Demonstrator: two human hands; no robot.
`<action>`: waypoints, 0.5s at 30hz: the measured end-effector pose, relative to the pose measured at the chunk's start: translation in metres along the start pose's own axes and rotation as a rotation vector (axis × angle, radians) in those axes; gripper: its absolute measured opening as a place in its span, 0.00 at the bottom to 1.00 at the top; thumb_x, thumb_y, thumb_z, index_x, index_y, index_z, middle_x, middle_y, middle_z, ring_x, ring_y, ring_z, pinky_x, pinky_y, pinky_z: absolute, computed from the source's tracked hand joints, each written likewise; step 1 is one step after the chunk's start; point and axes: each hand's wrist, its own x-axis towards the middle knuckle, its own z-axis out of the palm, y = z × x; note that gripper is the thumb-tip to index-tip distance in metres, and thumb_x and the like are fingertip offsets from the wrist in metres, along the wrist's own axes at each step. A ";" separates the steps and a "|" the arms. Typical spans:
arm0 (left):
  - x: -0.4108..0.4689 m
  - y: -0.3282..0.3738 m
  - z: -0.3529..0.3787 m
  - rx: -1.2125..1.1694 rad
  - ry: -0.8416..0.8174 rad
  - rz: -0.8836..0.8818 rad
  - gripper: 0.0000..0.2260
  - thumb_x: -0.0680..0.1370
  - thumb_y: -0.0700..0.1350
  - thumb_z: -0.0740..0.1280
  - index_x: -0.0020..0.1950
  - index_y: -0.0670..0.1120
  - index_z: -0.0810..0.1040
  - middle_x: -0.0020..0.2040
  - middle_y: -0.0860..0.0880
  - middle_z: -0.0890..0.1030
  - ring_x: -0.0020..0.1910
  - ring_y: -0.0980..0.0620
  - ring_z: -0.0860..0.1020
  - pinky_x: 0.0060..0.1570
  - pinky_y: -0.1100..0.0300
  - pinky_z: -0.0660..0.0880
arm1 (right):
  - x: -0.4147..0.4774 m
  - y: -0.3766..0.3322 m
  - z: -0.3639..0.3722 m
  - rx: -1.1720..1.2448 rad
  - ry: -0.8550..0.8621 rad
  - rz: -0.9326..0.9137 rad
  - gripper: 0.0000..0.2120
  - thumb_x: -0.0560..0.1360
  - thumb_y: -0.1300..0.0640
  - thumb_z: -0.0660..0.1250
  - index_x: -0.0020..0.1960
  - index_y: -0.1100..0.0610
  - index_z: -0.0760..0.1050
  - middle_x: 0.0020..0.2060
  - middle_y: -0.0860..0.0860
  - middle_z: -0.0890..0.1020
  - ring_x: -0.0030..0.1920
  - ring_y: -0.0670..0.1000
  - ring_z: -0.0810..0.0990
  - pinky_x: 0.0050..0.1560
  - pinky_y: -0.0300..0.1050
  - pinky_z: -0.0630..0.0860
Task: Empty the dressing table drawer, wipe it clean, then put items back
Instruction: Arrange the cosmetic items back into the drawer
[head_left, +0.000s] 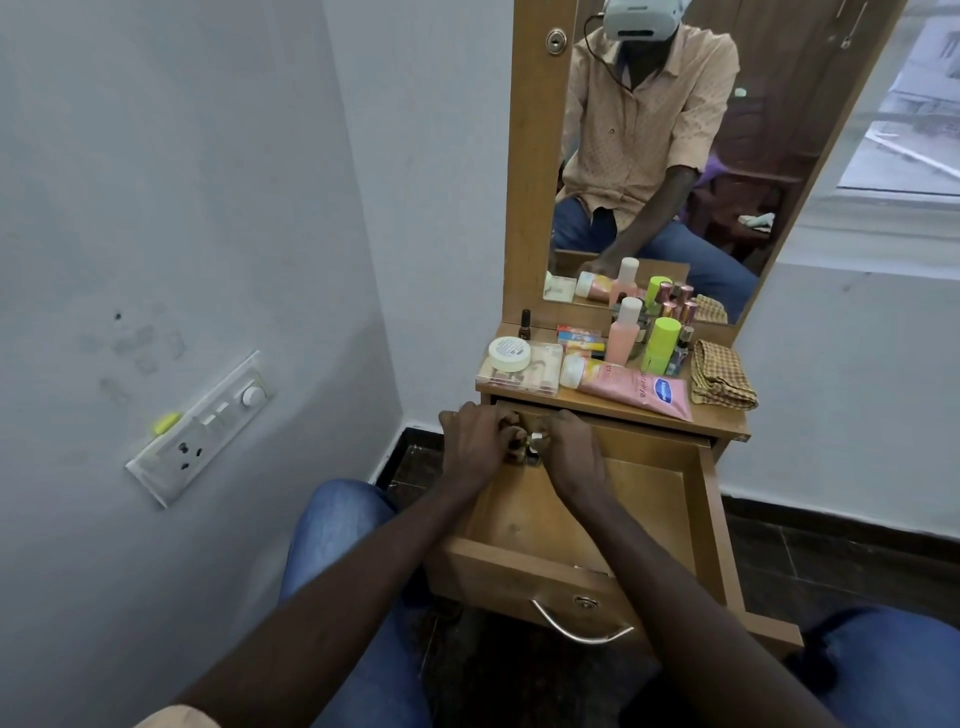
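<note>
While the wooden drawer (649, 499) stands pulled out at lower centre, we see both hands meet at its back left corner. The left hand (475, 441) and right hand (571, 449) curl around several small bottles (535, 441), gripping them together. Above them, the tabletop (623, 410) holds a pink lotion tube (631, 387), a white jar (509, 353) and a checked cloth (719, 374).

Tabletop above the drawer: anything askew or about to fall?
The pink tube lies on its side, its tail end poking past the tabletop's front edge over the open drawer. Nothing spilled or broken shows.
</note>
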 end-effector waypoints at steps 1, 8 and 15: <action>0.000 -0.001 0.002 -0.012 0.001 -0.006 0.06 0.80 0.55 0.70 0.51 0.56 0.85 0.47 0.55 0.85 0.52 0.52 0.78 0.55 0.49 0.65 | 0.000 -0.001 0.000 -0.005 0.002 0.000 0.06 0.75 0.65 0.73 0.49 0.57 0.84 0.48 0.52 0.80 0.43 0.52 0.79 0.36 0.43 0.71; -0.003 0.002 -0.005 -0.046 0.048 0.035 0.06 0.80 0.53 0.69 0.53 0.57 0.85 0.50 0.56 0.85 0.54 0.52 0.78 0.56 0.50 0.65 | 0.001 -0.004 -0.003 -0.009 0.024 -0.005 0.09 0.75 0.65 0.74 0.54 0.57 0.85 0.50 0.54 0.82 0.44 0.52 0.79 0.37 0.42 0.70; -0.004 0.008 -0.028 -0.121 0.194 0.149 0.10 0.84 0.52 0.63 0.54 0.56 0.85 0.53 0.57 0.85 0.55 0.56 0.77 0.52 0.59 0.54 | -0.001 -0.005 -0.018 0.022 0.052 -0.065 0.08 0.76 0.63 0.73 0.55 0.57 0.84 0.49 0.52 0.81 0.44 0.52 0.80 0.38 0.49 0.80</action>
